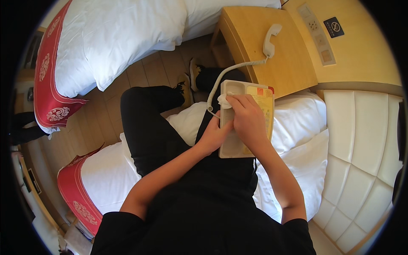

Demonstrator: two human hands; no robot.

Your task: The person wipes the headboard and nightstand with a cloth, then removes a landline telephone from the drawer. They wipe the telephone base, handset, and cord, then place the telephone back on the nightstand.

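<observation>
Clock directions are taken from the telephone base [233,146], twelve toward the top of the view. The base sits over the seated person's lap, with the white-sheeted bed [297,125] at three o'clock. The wooden tabletop [293,70] stands at one o'clock; the wall panel of switches [316,34] is beyond it. The padded headboard [352,136] is at four, a second bed [123,38] at ten, and the plank floor [112,114] at nine.

The handset [270,41] lies on the tabletop, between twelve and one. Its coiled cord [242,65] loops past the tabletop edge to the base's left side. The left hand [213,136] has its grip on that side; the right hand [248,121] pinches a white wad [224,101] against the base and hides its middle. Whether the base touches the thighs cannot be confirmed.
</observation>
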